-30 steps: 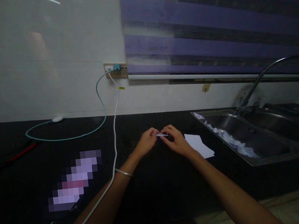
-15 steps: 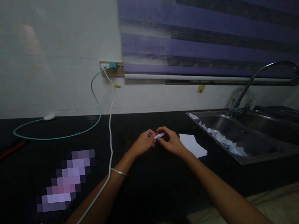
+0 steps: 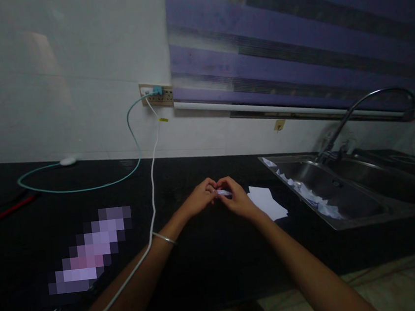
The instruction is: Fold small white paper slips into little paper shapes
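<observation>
A small folded piece of white paper (image 3: 224, 193) is pinched between my two hands above the dark counter. My left hand (image 3: 201, 197) closes its fingertips on the paper's left end. On the other side, my right hand (image 3: 239, 199) grips the paper between thumb and fingers, covering part of it. Just right of my right hand lies a loose stack of white paper sheets (image 3: 267, 202). Several folded white paper pieces (image 3: 310, 194) sit in a row along the left rim of the sink.
A steel sink (image 3: 360, 218) with a curved faucet (image 3: 354, 105) is at the right. A white cable (image 3: 153, 181) runs from the wall socket (image 3: 166, 96) across my left forearm. A teal cable (image 3: 81, 190) loops on the counter (image 3: 203, 255). A pixelated object (image 3: 91, 252) lies at left.
My fingers have shifted slightly on the folded paper, and the paper is now tilted differently, its right end lower. Both hands stay in nearly the same place.
</observation>
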